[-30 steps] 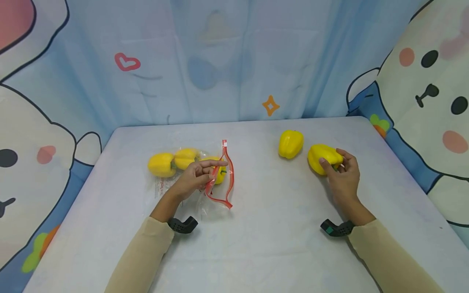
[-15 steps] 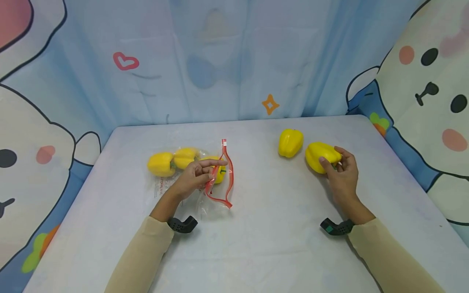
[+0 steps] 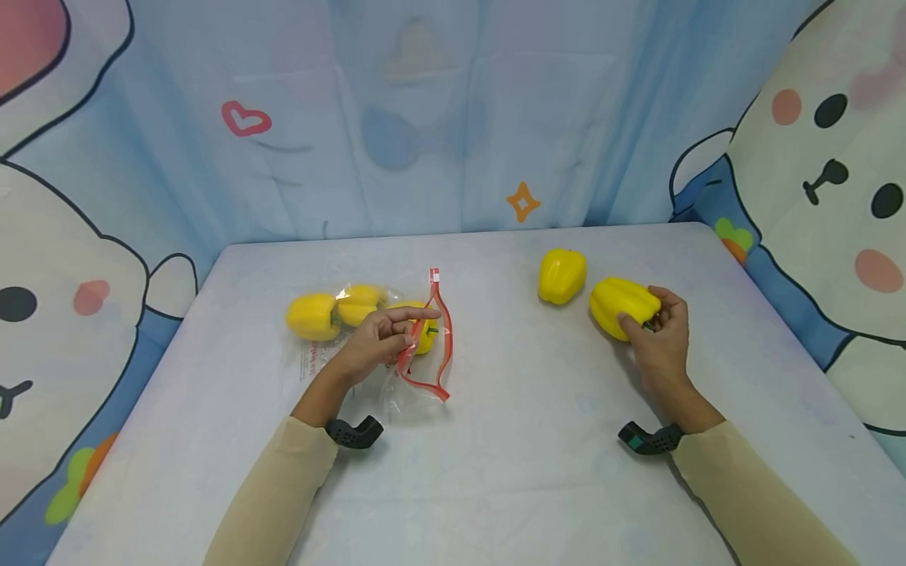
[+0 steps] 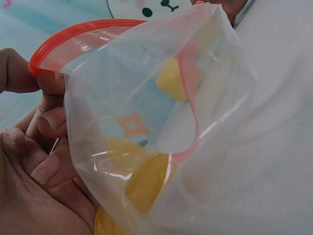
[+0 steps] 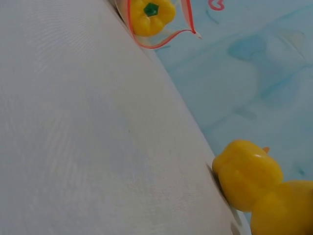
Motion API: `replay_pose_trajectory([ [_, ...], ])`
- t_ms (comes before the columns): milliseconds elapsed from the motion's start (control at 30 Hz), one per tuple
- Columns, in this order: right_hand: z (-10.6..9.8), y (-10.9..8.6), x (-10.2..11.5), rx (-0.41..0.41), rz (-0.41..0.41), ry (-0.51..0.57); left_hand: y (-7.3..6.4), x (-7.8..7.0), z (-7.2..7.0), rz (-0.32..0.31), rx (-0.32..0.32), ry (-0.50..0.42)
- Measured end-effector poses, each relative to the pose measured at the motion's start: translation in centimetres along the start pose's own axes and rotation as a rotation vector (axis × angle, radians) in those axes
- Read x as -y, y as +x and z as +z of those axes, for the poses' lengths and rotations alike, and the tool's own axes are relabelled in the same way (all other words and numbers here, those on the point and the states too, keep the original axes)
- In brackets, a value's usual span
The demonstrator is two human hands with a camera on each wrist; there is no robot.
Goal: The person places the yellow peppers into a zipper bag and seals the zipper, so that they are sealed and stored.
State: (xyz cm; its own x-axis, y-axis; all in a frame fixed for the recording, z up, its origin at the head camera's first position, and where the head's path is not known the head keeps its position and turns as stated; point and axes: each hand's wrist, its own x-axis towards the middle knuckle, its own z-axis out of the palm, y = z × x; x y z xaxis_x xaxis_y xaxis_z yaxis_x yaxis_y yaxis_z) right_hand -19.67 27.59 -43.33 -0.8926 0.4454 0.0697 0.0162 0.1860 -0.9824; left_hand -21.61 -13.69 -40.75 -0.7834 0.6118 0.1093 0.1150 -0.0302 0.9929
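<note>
My left hand (image 3: 375, 342) grips the near side of a clear zip bag (image 3: 444, 346), its red-edged mouth gaping to the right. Inside the bag, yellow bell peppers (image 3: 311, 317) lie in a row, partly covered by the hand. In the left wrist view, curled fingers (image 4: 49, 169) hold the bag's red rim (image 4: 83, 32) from outside. My right hand (image 3: 661, 338) holds another yellow bell pepper (image 3: 623, 306) by its stem end, thumb on the near side and fingers behind. At the corner of the right wrist view this pepper (image 5: 286, 210) shows; the hand is out of that frame.
One more yellow bell pepper (image 3: 562, 277) stands on the white-covered table (image 3: 524, 440), behind and left of the held one. A blue cartoon curtain (image 3: 439, 157) hangs along the table's back edge and sides.
My right hand has shifted slightly to the left with the bell pepper, which has turned a little. The left hand and the bag have stayed in place.
</note>
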Motion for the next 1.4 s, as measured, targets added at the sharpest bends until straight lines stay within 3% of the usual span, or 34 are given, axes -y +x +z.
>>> replay_pose_trajectory([
  [267,0.6,-0.6,0.8,0.064,-0.016,-0.022,0.0,0.0,-0.1,0.014,0.007,0.004],
  [600,1.0,-1.3,1.8,0.11,-0.047,0.178,0.2,-0.2,0.2,-0.005,-0.012,-0.005],
  [833,2.4,-3.1,3.6,0.264,-0.169,0.244,0.2,-0.1,0.1,-0.003,-0.021,-0.001],
  [967,3.7,-4.3,4.3,0.349,-0.179,0.248,0.2,-0.2,0.1,-0.004,-0.009,0.003],
  [1100,5.1,-5.3,4.8,0.45,-0.128,0.276,0.2,-0.4,0.2,-0.014,-0.01,0.004],
  [1400,9.0,-7.1,5.2,0.689,0.066,0.518,0.2,-0.4,0.3,-0.027,-0.035,0.014],
])
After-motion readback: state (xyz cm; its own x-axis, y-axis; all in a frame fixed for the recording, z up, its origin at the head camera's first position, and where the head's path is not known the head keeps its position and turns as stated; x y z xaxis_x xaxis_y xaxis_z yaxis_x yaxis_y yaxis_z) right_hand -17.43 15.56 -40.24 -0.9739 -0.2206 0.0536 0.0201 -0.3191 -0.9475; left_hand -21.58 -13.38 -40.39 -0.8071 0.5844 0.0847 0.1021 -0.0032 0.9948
